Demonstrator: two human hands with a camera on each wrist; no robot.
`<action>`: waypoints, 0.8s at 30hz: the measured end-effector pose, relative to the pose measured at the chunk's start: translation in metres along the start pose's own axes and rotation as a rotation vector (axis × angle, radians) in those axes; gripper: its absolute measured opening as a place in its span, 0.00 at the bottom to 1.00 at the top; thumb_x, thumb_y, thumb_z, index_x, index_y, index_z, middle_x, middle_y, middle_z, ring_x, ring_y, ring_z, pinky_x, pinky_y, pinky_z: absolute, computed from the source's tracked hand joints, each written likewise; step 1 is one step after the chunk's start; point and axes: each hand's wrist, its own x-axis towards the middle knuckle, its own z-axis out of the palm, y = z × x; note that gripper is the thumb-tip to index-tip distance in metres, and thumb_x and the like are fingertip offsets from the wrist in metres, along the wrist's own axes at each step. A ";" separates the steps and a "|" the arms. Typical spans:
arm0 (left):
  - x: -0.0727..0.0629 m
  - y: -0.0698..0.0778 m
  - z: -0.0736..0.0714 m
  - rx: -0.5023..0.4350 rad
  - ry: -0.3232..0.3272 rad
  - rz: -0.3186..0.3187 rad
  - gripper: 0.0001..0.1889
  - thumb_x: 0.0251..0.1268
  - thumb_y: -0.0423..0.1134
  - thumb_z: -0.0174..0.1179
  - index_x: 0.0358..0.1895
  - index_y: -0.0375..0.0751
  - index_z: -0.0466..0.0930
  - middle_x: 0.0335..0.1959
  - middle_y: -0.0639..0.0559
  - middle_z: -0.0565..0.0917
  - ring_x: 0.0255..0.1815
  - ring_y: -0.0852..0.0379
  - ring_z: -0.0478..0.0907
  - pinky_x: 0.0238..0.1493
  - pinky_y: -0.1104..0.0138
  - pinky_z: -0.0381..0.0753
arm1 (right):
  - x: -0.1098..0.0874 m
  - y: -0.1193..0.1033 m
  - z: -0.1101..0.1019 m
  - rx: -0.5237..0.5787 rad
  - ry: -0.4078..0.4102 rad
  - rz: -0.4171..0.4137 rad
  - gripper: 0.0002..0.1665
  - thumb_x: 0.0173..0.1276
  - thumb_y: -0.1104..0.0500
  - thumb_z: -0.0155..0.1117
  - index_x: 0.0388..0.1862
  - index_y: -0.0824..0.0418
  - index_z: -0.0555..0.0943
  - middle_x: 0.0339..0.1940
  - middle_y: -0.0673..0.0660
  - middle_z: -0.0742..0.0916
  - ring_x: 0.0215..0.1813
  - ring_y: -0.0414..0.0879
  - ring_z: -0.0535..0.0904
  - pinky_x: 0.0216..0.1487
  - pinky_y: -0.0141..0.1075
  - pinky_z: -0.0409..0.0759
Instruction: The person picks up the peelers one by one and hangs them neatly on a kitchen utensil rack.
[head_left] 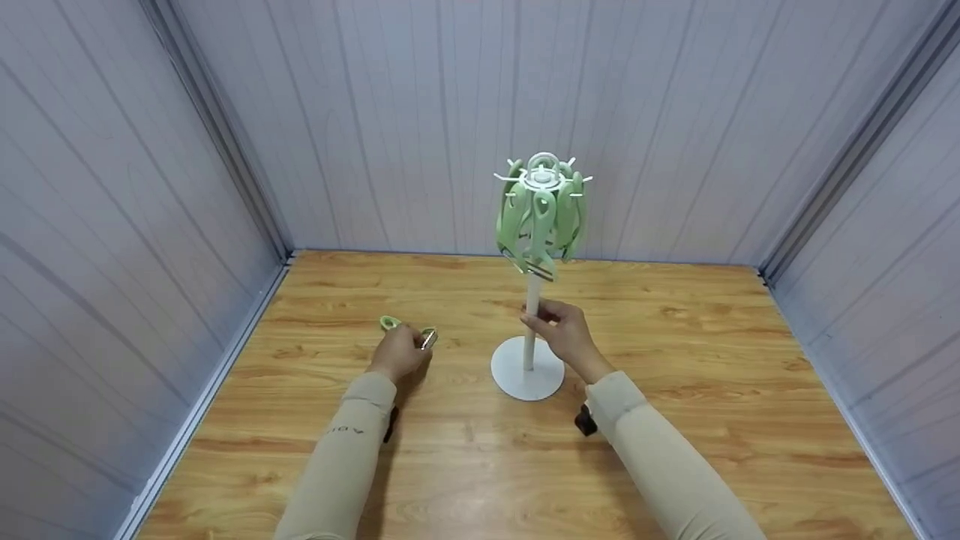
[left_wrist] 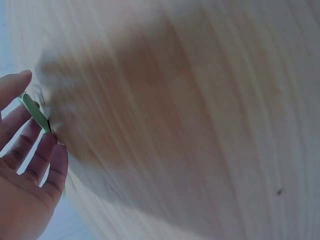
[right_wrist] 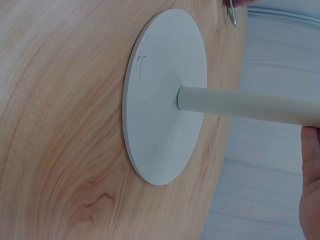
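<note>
A white stand (head_left: 529, 352) with a round base stands upright on the wooden table. Several green-handled kitchen tools (head_left: 541, 217) hang from the hooks around its top. My right hand (head_left: 568, 334) grips the pole below them, thumb and fingers on either side; the pole (right_wrist: 240, 103) and base also show in the right wrist view. To the left, low over the table, my left hand (head_left: 399, 352) pinches a green peeler (head_left: 428, 338) with a serrated metal blade. The hand hides the peeler's middle. In the left wrist view, thumb and fingers lie about its green handle (left_wrist: 36, 112).
The wooden table (head_left: 465, 465) reaches back to a pale panelled wall (head_left: 390, 135), with more walls at left and right. A metal strip (head_left: 210, 382) runs along the left edge. Dark wrist devices (head_left: 586, 421) sit beneath the sleeves.
</note>
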 end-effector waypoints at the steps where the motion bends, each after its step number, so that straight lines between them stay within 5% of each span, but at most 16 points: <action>1: 0.000 0.001 0.000 0.010 -0.002 0.008 0.07 0.73 0.34 0.69 0.36 0.34 0.89 0.33 0.50 0.82 0.32 0.55 0.72 0.38 0.62 0.74 | 0.000 0.000 0.000 0.000 0.001 0.000 0.11 0.75 0.61 0.75 0.51 0.65 0.93 0.41 0.60 0.94 0.39 0.39 0.84 0.46 0.31 0.82; 10: -0.007 0.006 0.005 0.041 -0.026 0.099 0.17 0.70 0.28 0.67 0.20 0.41 0.77 0.22 0.55 0.71 0.26 0.57 0.66 0.30 0.65 0.66 | 0.000 0.002 0.000 0.000 0.013 0.000 0.09 0.74 0.63 0.75 0.50 0.66 0.93 0.38 0.58 0.93 0.38 0.39 0.83 0.45 0.31 0.81; 18: -0.014 0.011 0.007 0.046 -0.128 0.252 0.05 0.69 0.24 0.69 0.34 0.32 0.91 0.41 0.45 0.87 0.40 0.54 0.79 0.43 0.59 0.84 | -0.002 -0.002 0.000 -0.021 0.002 0.025 0.11 0.75 0.64 0.74 0.52 0.67 0.92 0.39 0.57 0.93 0.39 0.40 0.83 0.46 0.32 0.82; 24: -0.017 0.015 0.008 -0.047 -0.135 0.205 0.06 0.68 0.29 0.73 0.45 0.32 0.91 0.46 0.42 0.88 0.46 0.50 0.83 0.53 0.53 0.86 | -0.001 -0.001 0.000 -0.038 -0.001 0.019 0.11 0.75 0.63 0.74 0.51 0.67 0.92 0.37 0.55 0.92 0.39 0.40 0.83 0.45 0.31 0.82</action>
